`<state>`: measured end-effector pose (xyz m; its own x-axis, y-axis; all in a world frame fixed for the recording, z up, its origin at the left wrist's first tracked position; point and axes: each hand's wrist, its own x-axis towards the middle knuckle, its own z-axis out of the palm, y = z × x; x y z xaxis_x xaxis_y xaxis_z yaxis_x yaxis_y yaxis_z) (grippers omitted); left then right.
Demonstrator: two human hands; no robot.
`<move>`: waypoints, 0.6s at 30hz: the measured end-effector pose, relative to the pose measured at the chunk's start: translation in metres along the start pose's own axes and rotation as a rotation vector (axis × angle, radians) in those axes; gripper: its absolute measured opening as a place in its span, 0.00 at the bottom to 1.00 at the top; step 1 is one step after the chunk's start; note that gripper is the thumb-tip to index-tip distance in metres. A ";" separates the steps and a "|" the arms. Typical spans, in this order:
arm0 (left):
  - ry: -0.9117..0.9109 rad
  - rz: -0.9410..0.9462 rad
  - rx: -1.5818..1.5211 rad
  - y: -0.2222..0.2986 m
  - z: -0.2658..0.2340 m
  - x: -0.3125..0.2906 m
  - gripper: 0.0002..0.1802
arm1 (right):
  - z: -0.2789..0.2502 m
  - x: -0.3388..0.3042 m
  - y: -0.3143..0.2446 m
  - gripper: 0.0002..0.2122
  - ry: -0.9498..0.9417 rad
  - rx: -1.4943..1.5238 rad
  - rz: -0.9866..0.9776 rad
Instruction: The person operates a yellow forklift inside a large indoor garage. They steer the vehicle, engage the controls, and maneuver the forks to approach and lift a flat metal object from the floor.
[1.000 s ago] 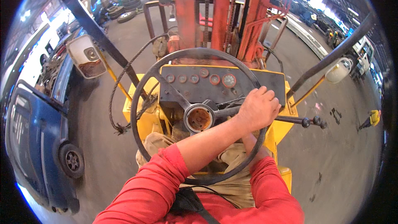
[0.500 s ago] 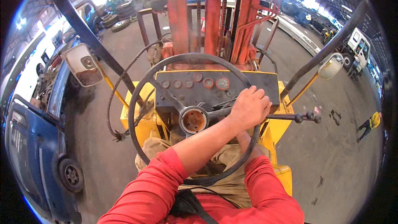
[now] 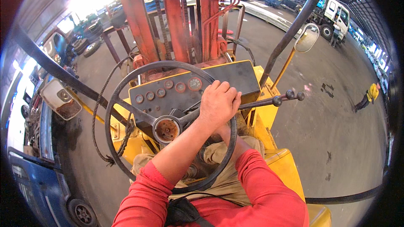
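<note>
My left hand [image 3: 219, 103] is closed on the right side of the black steering wheel [image 3: 168, 64], its forearm crossing over the wheel. Below it, my right forearm [image 3: 237, 147] reaches up beneath the rim. The fingers of my right hand are hidden under the left one, so what they touch does not show. At the wheel's centre is a rusty round hub [image 3: 166, 130]. Beyond the wheel stands a dark dashboard [image 3: 233, 80] with several round gauges. Control levers with black knobs [image 3: 277, 101] stick out to the right of my left hand.
A worn red mast [image 3: 172, 21] rises ahead. Mirrors flank me, left [image 3: 61, 99] and right [image 3: 307, 38]. A blue vehicle [image 3: 38, 185] stands close on the left. Someone in a yellow top [image 3: 372, 93] is on the right; a white truck [image 3: 338, 17] stands farther off.
The view has tilted and shifted, so the wheel and mast sit further left and lean. The blue vehicle appears lower. My left hand stays on the wheel.
</note>
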<state>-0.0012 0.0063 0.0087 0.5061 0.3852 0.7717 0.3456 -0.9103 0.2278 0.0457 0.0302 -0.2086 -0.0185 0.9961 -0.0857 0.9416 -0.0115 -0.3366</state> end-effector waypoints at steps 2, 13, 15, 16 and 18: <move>0.008 0.001 0.001 -0.001 0.002 0.000 0.13 | 0.001 0.000 -0.002 0.16 -0.003 0.000 -0.003; 0.068 0.008 -0.004 0.003 0.005 -0.006 0.11 | 0.002 -0.003 -0.002 0.17 -0.003 -0.051 -0.027; 0.050 0.007 -0.025 0.004 0.007 -0.007 0.11 | 0.001 -0.008 0.000 0.17 0.002 -0.066 -0.027; 0.040 0.005 -0.030 0.003 0.008 -0.009 0.11 | 0.001 -0.009 0.002 0.17 0.004 -0.066 -0.024; 0.067 -0.040 0.011 -0.001 0.004 -0.014 0.10 | 0.001 -0.009 0.000 0.17 -0.001 -0.068 -0.061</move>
<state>-0.0054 0.0027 -0.0051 0.4378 0.4102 0.8000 0.3734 -0.8924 0.2533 0.0452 0.0214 -0.2085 -0.0773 0.9947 -0.0680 0.9594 0.0556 -0.2765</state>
